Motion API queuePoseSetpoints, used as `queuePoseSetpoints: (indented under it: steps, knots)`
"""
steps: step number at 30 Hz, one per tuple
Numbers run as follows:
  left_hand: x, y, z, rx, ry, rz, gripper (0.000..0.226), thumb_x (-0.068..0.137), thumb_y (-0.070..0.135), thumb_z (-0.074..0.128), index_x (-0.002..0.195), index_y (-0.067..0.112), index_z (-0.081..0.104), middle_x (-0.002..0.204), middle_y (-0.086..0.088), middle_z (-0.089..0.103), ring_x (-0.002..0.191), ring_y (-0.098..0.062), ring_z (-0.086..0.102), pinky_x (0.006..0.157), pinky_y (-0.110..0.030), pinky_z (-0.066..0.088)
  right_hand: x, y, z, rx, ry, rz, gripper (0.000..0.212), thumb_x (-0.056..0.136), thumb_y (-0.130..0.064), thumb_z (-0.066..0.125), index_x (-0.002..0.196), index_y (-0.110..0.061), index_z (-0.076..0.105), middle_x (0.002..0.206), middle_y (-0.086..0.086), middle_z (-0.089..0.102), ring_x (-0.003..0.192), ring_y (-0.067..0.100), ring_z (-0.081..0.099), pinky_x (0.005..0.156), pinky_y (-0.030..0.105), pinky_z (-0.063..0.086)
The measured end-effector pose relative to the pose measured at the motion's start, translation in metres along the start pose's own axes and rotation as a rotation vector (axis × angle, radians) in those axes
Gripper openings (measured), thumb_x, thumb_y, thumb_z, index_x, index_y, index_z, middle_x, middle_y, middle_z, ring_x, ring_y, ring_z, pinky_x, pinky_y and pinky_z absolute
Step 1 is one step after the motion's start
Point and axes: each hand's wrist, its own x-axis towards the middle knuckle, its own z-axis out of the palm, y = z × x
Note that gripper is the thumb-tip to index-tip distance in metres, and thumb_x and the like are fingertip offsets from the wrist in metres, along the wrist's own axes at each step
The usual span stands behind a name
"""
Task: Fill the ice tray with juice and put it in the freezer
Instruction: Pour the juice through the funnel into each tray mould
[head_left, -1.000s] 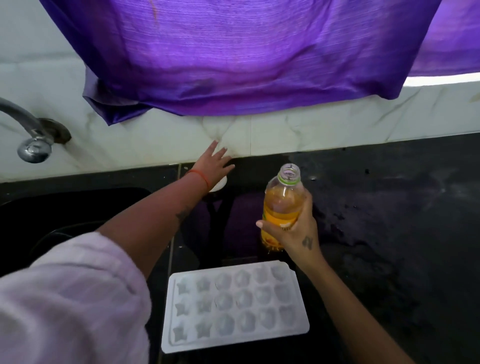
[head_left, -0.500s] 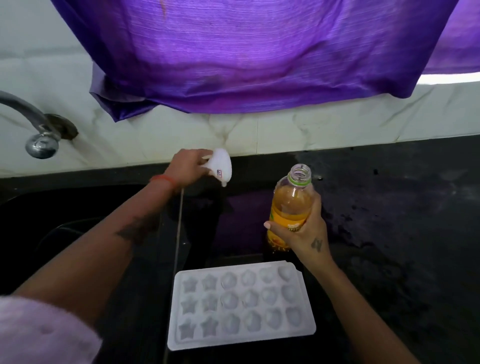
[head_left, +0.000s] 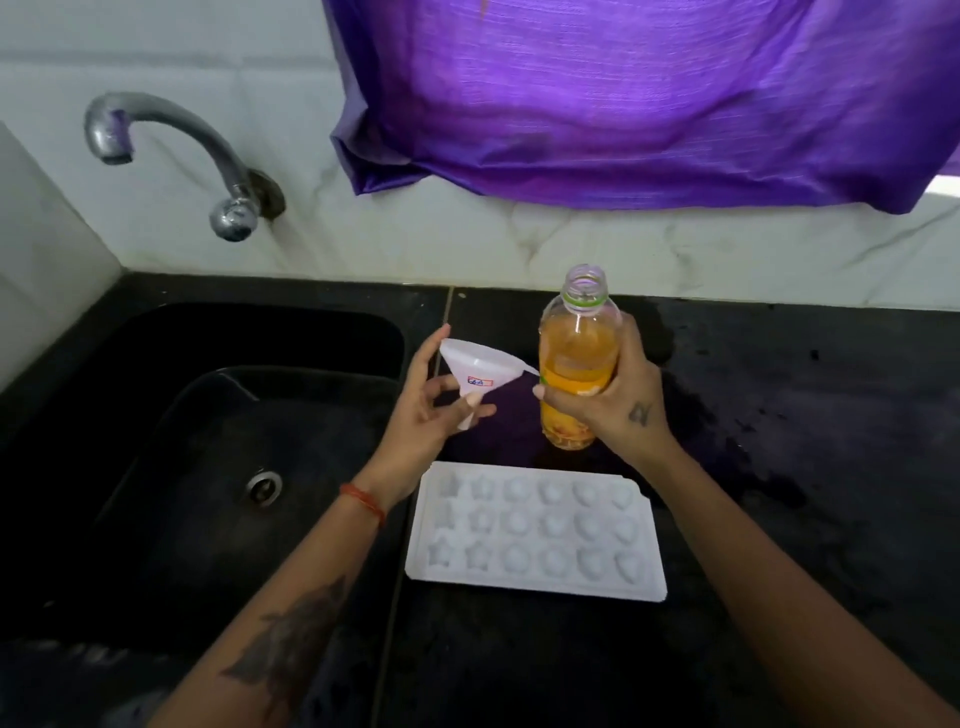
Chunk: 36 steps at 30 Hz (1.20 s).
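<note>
A white ice tray (head_left: 535, 584) with star, round and heart moulds lies flat on the black counter, its cells dry. Just behind it my right hand (head_left: 610, 402) grips an uncapped plastic bottle of orange juice (head_left: 576, 358), upright and held at its lower half. To the left of the bottle my left hand (head_left: 426, 415) holds a small white funnel (head_left: 475, 371) by its cone, spout pointing down, above the counter behind the tray's left corner. The funnel's handle tab nearly touches the bottle.
A black sink (head_left: 208, 441) with a metal drain lies left of the tray, under a curved metal tap (head_left: 171, 150). A purple curtain (head_left: 623, 93) hangs over the white marble backsplash. Black counter (head_left: 805, 415) stretches to the right.
My left hand picked the funnel up from the back of the counter and brought it forward beside the bottle. The view shifted left, showing more sink.
</note>
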Motion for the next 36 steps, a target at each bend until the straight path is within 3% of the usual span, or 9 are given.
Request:
queuePoseSetpoints:
  steps: [4, 7, 11, 15, 20, 23, 27, 32, 36]
  knots:
    - [-0.019, 0.002, -0.010, 0.015, 0.020, -0.012, 0.066, 0.084, 0.008, 0.068, 0.131, 0.039, 0.034, 0.127, -0.017, 0.055, 0.099, -0.034, 0.068, 0.092, -0.046, 0.052, -0.009, -0.013, 0.010, 0.026, -0.040, -0.049, 0.082, 0.055, -0.038, 0.086, 0.116, -0.052, 0.033, 0.107, -0.024, 0.056, 0.099, 0.000, 0.057, 0.081, 0.019, 0.049]
    - [-0.030, 0.003, -0.009, -0.037, 0.014, -0.065, 0.066, 0.070, 0.029, 0.075, 0.124, 0.038, 0.039, 0.128, -0.011, 0.054, 0.105, -0.036, 0.065, 0.088, -0.040, 0.056, -0.016, -0.019, 0.015, 0.029, -0.062, -0.057, 0.081, 0.053, -0.041, 0.084, 0.116, -0.050, 0.035, 0.104, -0.028, 0.055, 0.095, -0.003, 0.057, 0.077, 0.014, 0.047]
    - [-0.036, 0.002, -0.003, -0.084, 0.058, -0.094, 0.055, 0.077, 0.033, 0.067, 0.125, 0.036, 0.039, 0.128, -0.008, 0.054, 0.107, -0.029, 0.064, 0.085, -0.034, 0.057, -0.026, -0.024, 0.019, 0.042, -0.065, -0.068, 0.083, 0.053, -0.043, 0.082, 0.122, -0.039, 0.037, 0.109, -0.018, 0.056, 0.100, 0.007, 0.059, 0.079, 0.020, 0.049]
    - [-0.039, 0.005, -0.010, -0.104, -0.001, -0.202, 0.066, 0.078, 0.033, 0.061, 0.138, 0.025, 0.036, 0.125, -0.005, 0.057, 0.101, -0.016, 0.063, 0.080, -0.032, 0.055, -0.033, -0.027, 0.017, 0.056, -0.075, -0.079, 0.082, 0.054, -0.039, 0.086, 0.119, -0.046, 0.036, 0.106, -0.030, 0.054, 0.098, -0.012, 0.055, 0.076, 0.006, 0.047]
    - [-0.040, 0.012, -0.020, -0.293, -0.094, -0.320, 0.064, 0.082, 0.025, 0.057, 0.140, 0.009, 0.037, 0.138, -0.020, 0.047, 0.117, -0.030, 0.055, 0.094, -0.064, 0.045, -0.034, -0.032, 0.009, 0.070, -0.128, -0.069, 0.081, 0.054, -0.040, 0.086, 0.113, -0.058, 0.033, 0.107, -0.032, 0.053, 0.100, -0.015, 0.053, 0.073, 0.005, 0.046]
    - [-0.037, 0.015, -0.021, -0.321, -0.118, -0.344, 0.057, 0.085, 0.026, 0.056, 0.137, 0.008, 0.044, 0.136, -0.021, 0.048, 0.122, -0.032, 0.050, 0.093, -0.067, 0.042, -0.031, -0.035, 0.005, 0.082, -0.150, -0.069, 0.080, 0.052, -0.042, 0.083, 0.112, -0.060, 0.032, 0.107, -0.031, 0.052, 0.100, -0.016, 0.052, 0.072, 0.007, 0.045]
    - [-0.033, 0.018, -0.019, -0.373, -0.120, -0.363, 0.047, 0.093, 0.025, 0.052, 0.137, 0.009, 0.046, 0.134, -0.017, 0.050, 0.120, -0.030, 0.053, 0.090, -0.063, 0.048, -0.026, -0.033, 0.004, 0.085, -0.160, -0.086, 0.084, 0.056, -0.034, 0.087, 0.120, -0.048, 0.033, 0.109, -0.027, 0.051, 0.101, -0.005, 0.055, 0.077, 0.016, 0.046]
    - [-0.029, 0.022, -0.010, -0.392, -0.046, -0.409, 0.035, 0.096, 0.020, 0.048, 0.128, 0.007, 0.052, 0.133, -0.024, 0.050, 0.106, -0.041, 0.063, 0.078, -0.047, 0.058, -0.027, -0.033, 0.006, 0.091, -0.110, -0.095, 0.082, 0.054, -0.040, 0.086, 0.114, -0.057, 0.032, 0.106, -0.032, 0.053, 0.100, -0.016, 0.053, 0.074, 0.006, 0.048]
    - [-0.026, 0.025, 0.000, -0.434, 0.029, -0.427, 0.037, 0.097, 0.011, 0.046, 0.131, -0.004, 0.044, 0.130, -0.029, 0.052, 0.100, -0.036, 0.067, 0.075, -0.038, 0.060, -0.032, -0.031, 0.010, 0.087, -0.129, -0.086, 0.082, 0.053, -0.045, 0.084, 0.118, -0.051, 0.034, 0.108, -0.031, 0.053, 0.101, -0.014, 0.053, 0.075, 0.002, 0.046]
